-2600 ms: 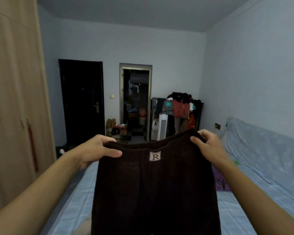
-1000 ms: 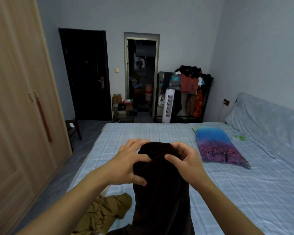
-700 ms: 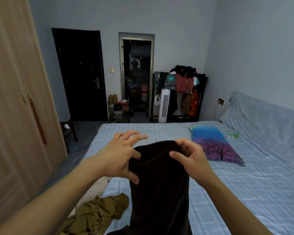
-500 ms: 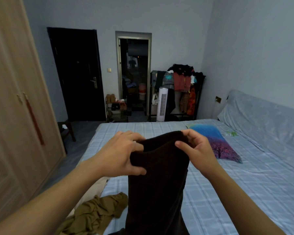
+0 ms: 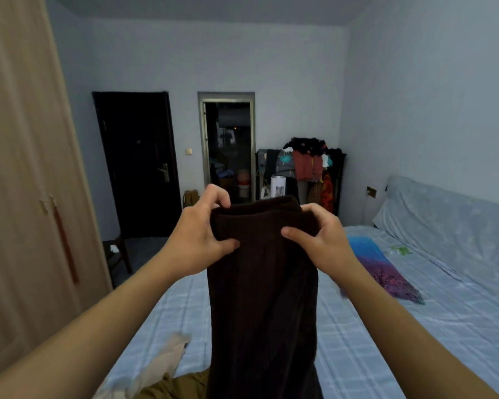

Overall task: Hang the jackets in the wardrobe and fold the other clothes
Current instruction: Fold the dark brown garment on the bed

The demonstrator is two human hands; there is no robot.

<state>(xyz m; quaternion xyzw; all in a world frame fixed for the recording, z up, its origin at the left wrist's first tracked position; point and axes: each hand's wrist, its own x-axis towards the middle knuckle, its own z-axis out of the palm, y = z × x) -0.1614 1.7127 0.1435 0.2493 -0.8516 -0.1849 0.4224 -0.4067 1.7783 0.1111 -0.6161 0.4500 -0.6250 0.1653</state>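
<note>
A dark brown garment (image 5: 262,298) is held up in the air above the near end of the bed (image 5: 357,341), folded lengthwise into a narrow hanging strip whose lower part runs out of view at the bottom. Its top edge is gripped by the left hand (image 5: 198,240) on the left side, with the thumb pressed on the front and the fingers curled over the back. The right side of the top edge is gripped the same way by the right hand (image 5: 320,240), fingers curled round the fabric. An olive garment (image 5: 173,387) and a beige garment (image 5: 162,361) are seen crumpled at the bed's near left corner. A blue and purple pillow (image 5: 380,266) is laid near the bed's right side. The wardrobe (image 5: 20,197) is seen closed at the left.
</note>
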